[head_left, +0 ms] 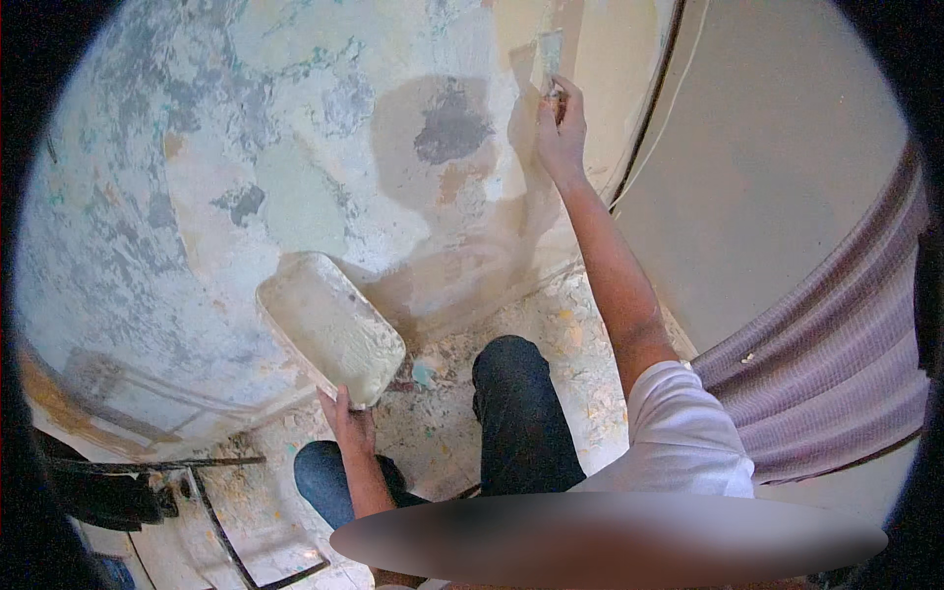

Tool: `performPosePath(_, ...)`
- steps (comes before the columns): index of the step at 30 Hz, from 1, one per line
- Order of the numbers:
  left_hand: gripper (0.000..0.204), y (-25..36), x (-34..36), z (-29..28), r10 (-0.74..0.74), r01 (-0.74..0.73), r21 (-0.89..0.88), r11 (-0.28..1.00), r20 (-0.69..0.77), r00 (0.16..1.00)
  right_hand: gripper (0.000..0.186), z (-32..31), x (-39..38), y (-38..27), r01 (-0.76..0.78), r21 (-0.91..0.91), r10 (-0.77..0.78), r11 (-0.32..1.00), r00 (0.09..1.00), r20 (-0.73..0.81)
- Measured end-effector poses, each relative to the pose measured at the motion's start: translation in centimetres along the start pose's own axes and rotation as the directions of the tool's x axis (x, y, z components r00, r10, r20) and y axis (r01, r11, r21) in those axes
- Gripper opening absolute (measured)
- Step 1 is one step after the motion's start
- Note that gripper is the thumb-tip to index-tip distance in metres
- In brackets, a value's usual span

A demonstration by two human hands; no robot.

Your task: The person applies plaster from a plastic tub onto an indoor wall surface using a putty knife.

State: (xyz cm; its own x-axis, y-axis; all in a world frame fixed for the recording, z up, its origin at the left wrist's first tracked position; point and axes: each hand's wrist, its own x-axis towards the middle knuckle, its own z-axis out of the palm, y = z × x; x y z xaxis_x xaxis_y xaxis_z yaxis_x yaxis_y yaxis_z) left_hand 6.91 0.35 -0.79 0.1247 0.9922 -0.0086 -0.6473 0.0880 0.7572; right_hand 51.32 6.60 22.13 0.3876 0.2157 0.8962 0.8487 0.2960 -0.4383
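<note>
Scraper, quantity 1: flat, pale greenish-grey blade, set high beside the right edge of the patchy wall; whether it touches the surface I cannot tell. Right hand, quantity 1: fingers closed about the scraper's lower end, arm extended; the blade lies straight beyond the grip, long axis nearly upright from where I watch. Tray, quantity 1: oblong, round-cornered, off-white, lying down and to the left of the scraper, well apart from it; long axis slanting from upper left to lower right. Paste, 1 pale smear, thickest toward the tray's right side. Left hand, quantity 1: grasping the tray's lower end, thumb at the rim, and much the nearer of the 2 hands to it; the right is the nearer to the blade. Outward, I count 1 dark grey patch inside a cast shadow, other grey marks too blended to number; 2 dark trouser legs; 1 littered floor; 1 teal scrap; 1 thin pale cord; 1 plain grey-beige surface; 1 ribbed mauve cloth.
</note>
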Motion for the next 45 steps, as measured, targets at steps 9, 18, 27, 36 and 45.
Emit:
performPosePath(9, 0.072, -0.5, 0.7, -0.6, 0.021, -0.019, 0.03, 0.999, -0.066, 0.998, 0.037, 3.6, 7.8, 4.4, 0.111, -0.174, -0.13, 0.978, 0.986, -0.102)
performPosePath(18, 0.064, -1.9, 0.4, 0.0, 0.013, -0.017, -0.11, 0.994, -0.04, 0.999, 0.035, 4.0, 10.8, 6.3, 0.103, -0.204, -0.117, 0.973, 0.992, -0.057)
performPosePath(27, 0.046, -6.0, 0.9, -4.2, 0.003, -0.001, 0.043, 0.999, -0.056, 0.998, 0.029, 4.4, 9.6, 6.9, 0.08, -0.154, -0.075, 0.985, 0.997, 0.034)
performPosePath(36, 0.052, -4.8, 0.9, -2.9, -0.072, 0.066, -0.176, 0.982, -0.028, 0.997, 0.034, 0.8, 11.2, 4.5, 0.017, -0.197, -0.043, 0.98, 0.991, -0.128)
performPosePath(45, 0.059, -3.7, 0.2, -1.4, -0.103, 0.088, -0.277, 0.957, -0.039, 0.994, 0.04, 0.5, 15.4, -1.1, -0.134, -0.53, 0.223, 0.837, 0.969, 0.106)
